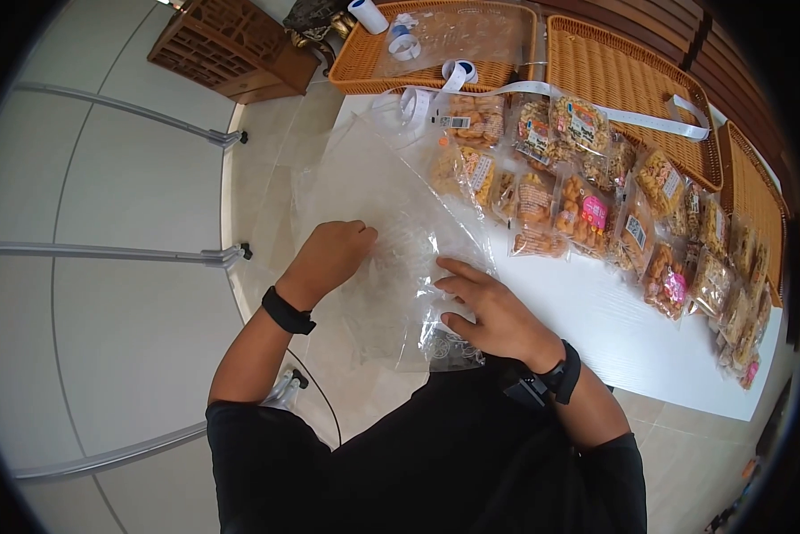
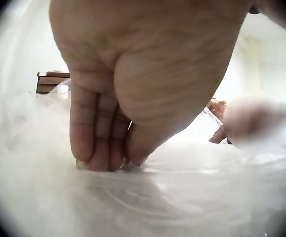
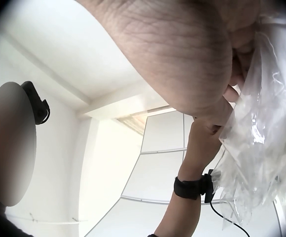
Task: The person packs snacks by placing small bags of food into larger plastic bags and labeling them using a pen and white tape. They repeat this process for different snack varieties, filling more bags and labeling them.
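Observation:
A large clear plastic bag [image 1: 400,294] spreads in front of the body, creased and glossy, with its upper part reaching toward the table's left edge. My left hand [image 1: 328,258] pinches the film on the left side. In the left wrist view the thumb [image 2: 140,148] meets the bent fingers [image 2: 99,138] down at the crinkled plastic [image 2: 192,197]. My right hand [image 1: 498,316] rests on the bag's right side, its fingers loosely spread and apart from the thumb. In the right wrist view loose folds of film [image 3: 261,133] hang beside that hand.
Packaged snacks [image 1: 582,205] lie in rows on the white table [image 1: 578,298]. Behind them stand wicker baskets [image 1: 631,67], with a paper label strip [image 1: 649,118] trailing across. A roll [image 1: 367,15] sits in the left basket. A wooden cabinet [image 1: 231,49] and white panels [image 1: 115,196] are at left.

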`<state>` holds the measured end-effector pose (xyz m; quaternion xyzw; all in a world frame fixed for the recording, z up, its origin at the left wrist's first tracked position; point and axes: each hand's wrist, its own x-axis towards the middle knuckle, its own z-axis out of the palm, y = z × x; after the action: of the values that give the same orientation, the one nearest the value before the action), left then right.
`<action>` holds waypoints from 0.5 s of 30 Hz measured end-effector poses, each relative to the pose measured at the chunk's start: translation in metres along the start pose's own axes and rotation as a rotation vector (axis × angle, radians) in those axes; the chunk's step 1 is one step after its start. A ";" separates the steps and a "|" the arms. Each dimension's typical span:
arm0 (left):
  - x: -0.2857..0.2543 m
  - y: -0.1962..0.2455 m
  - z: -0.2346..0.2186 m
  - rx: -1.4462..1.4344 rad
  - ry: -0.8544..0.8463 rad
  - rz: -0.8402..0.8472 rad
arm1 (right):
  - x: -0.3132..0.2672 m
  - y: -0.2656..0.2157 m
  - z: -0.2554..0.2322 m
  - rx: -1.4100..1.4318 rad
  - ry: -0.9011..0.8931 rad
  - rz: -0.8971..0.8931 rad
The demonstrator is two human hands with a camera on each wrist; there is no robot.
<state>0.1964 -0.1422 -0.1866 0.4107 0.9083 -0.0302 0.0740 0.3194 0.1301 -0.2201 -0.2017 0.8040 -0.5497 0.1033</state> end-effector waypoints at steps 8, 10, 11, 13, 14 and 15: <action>0.007 -0.014 -0.009 -0.345 -0.030 -0.009 | -0.002 0.002 0.001 -0.024 0.033 -0.017; 0.006 -0.013 -0.007 -0.317 -0.021 -0.007 | -0.003 0.002 0.001 -0.035 0.039 -0.025; 0.005 -0.012 -0.007 -0.303 -0.017 -0.007 | -0.004 0.002 0.002 -0.040 0.045 -0.030; 0.004 -0.010 -0.006 -0.291 -0.007 -0.004 | -0.003 0.004 0.003 -0.050 0.054 -0.044; 0.003 -0.009 -0.006 -0.285 -0.001 -0.003 | -0.003 0.003 0.003 -0.039 0.049 -0.037; 0.002 -0.006 -0.006 -0.245 -0.002 -0.010 | -0.003 0.003 0.002 -0.027 0.044 -0.030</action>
<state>0.1900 -0.1443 -0.1808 0.3940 0.9071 0.0804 0.1242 0.3222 0.1305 -0.2235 -0.2030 0.8104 -0.5445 0.0746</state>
